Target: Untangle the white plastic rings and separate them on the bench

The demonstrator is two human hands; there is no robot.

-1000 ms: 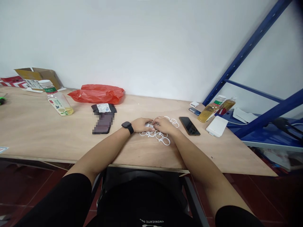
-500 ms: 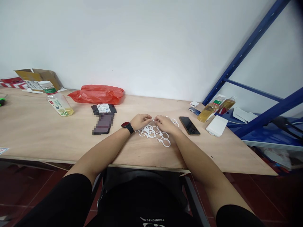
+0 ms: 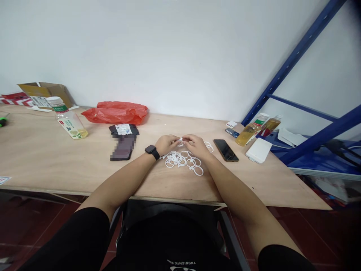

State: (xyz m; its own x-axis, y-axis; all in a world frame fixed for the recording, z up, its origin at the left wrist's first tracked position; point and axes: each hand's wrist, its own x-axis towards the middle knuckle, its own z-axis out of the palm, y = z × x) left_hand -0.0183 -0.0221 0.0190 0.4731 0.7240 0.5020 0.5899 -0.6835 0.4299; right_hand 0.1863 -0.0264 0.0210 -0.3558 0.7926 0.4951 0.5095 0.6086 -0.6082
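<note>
My left hand point(image 3: 167, 144), with a black watch on its wrist, pinches one side of a small white ring point(image 3: 181, 143). On the ring's other side, the fingers of my right hand point(image 3: 196, 146) are closed on it as well. The two hands nearly meet, just above the table. Below them several white rings with small knobs point(image 3: 175, 159) lie in an overlapping pile. A few more rings point(image 3: 198, 171) spread to the right of the pile, and others point(image 3: 209, 147) lie beyond my right hand. Part of the held ring is hidden by my fingers.
On the wooden table point(image 3: 70, 165) are a red plastic bag point(image 3: 118, 113), a dark package point(image 3: 124, 129), a tilted bottle point(image 3: 70, 122) and a cardboard box point(image 3: 53, 92). To the right are a phone point(image 3: 226, 150), a white case point(image 3: 258, 149), a yellow drink bottle point(image 3: 251, 131) and a blue frame point(image 3: 299, 41).
Between my fingertips a white ring now shows more clearly. My hands have shifted slightly, and the rings in the pile beneath them lie somewhat differently.
</note>
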